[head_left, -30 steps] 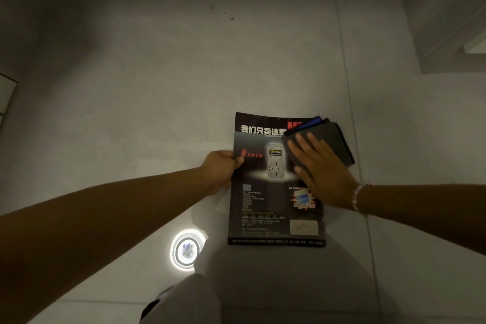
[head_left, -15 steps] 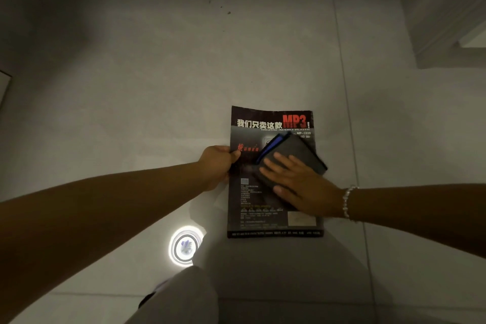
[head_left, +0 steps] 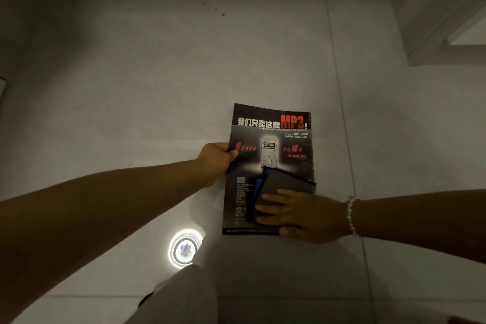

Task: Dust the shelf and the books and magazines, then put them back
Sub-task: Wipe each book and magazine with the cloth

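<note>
Left hand (head_left: 214, 159) grips the magazine (head_left: 273, 139) by its left edge; right hand (head_left: 297, 214), fingers (head_left: 268, 209) flat, presses a folded cloth (head_left: 285, 183) onto its lower cover.

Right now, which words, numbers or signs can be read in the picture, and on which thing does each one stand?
All readable text is on the magazine cover, which the left hand grips.
"我们只卖这款 MP3!": big headline at the top.
"DIGITAL AUDIO PLAYER": small line under the headline.
"MP-3320": upper right.
"¥488.00": red price at the right, slightly blurred.
Red characters beside the pictured player, and the lower text columns: too small or blurred.
The cloth under the right hand: no text.
</note>
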